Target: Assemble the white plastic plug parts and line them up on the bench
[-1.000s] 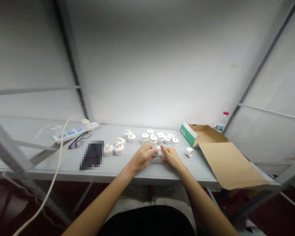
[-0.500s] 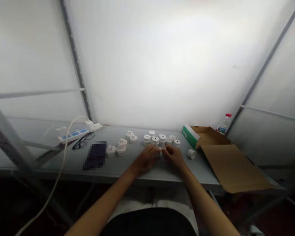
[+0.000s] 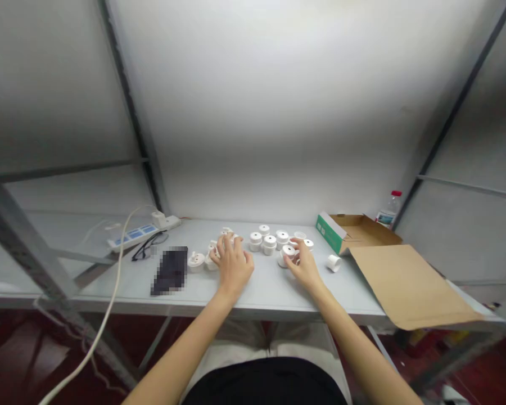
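The little white round parts (image 3: 270, 241) sit in groups at the back of the desk (image 3: 261, 289), within easy reach. The left hand (image 3: 233, 263) lies spread open over the pronged white parts (image 3: 196, 261). The right hand (image 3: 304, 265) pinches one white round piece (image 3: 287, 251) in its fingertips.

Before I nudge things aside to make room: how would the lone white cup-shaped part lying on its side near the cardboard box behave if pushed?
The white cup-shaped part lies on its side on the smooth table, so it would probably roll, perhaps curving. It looks like small hollow plastic, so likely light and stiff. Nothing touches it, and the cardboard box might stop it.
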Action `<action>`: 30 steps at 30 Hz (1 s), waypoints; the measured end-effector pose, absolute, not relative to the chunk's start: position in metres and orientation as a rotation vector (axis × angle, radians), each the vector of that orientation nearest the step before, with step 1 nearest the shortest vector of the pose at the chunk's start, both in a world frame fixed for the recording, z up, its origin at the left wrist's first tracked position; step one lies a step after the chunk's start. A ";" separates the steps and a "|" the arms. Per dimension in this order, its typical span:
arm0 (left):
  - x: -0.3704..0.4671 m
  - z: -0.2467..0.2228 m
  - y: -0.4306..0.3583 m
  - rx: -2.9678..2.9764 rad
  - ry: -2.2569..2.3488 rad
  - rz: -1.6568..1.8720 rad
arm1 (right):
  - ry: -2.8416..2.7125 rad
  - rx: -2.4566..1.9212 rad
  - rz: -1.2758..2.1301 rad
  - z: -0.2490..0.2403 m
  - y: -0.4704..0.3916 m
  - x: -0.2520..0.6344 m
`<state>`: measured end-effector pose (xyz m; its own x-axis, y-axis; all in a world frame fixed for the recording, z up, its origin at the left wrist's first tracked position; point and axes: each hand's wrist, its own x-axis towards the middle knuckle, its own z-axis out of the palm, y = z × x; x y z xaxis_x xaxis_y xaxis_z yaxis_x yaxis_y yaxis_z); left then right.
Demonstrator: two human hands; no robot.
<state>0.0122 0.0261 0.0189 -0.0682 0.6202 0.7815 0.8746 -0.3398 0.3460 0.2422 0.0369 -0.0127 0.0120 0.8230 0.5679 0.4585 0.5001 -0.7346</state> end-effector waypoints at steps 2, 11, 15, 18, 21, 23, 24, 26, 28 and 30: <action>0.009 0.014 0.030 -1.893 -1.677 -1.298 | -1.628 -1.141 0.429 -0.016 0.039 0.242; 0.006 0.011 0.039 -2.026 -1.569 -1.327 | -1.619 -1.507 0.118 -0.003 0.026 0.241; 0.008 0.020 0.037 -2.362 -1.293 -1.408 | -1.620 -1.923 -0.165 0.009 0.012 0.254; 0.012 0.020 0.036 -2.491 -1.177 -1.452 | -1.600 -2.033 -0.158 0.012 0.007 0.268; 0.015 0.013 0.039 -2.440 -1.267 -1.409 | -1.596 -2.079 -0.070 0.009 0.008 0.281; 0.014 0.007 0.042 -2.439 -1.390 -1.346 | -1.639 -2.029 0.021 0.007 0.013 0.285; 0.013 0.005 0.044 -2.479 -1.440 -1.309 | -1.670 -1.979 0.065 0.007 0.015 0.286; 0.012 0.004 0.046 -2.583 -1.486 -1.253 | -1.729 -1.841 0.153 0.008 0.021 0.284; 0.012 0.005 0.046 -2.668 -1.475 -1.228 | -1.761 -1.678 0.240 0.012 0.025 0.276; 0.012 0.006 0.044 -2.717 -1.428 -1.218 | -1.757 -1.519 0.327 0.015 0.027 0.264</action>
<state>0.0123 0.0444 0.0063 0.3582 0.7661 0.5336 0.6479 -0.6155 0.4488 0.2640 0.0269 0.0151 0.0136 0.9241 0.3820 0.7251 0.2539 -0.6401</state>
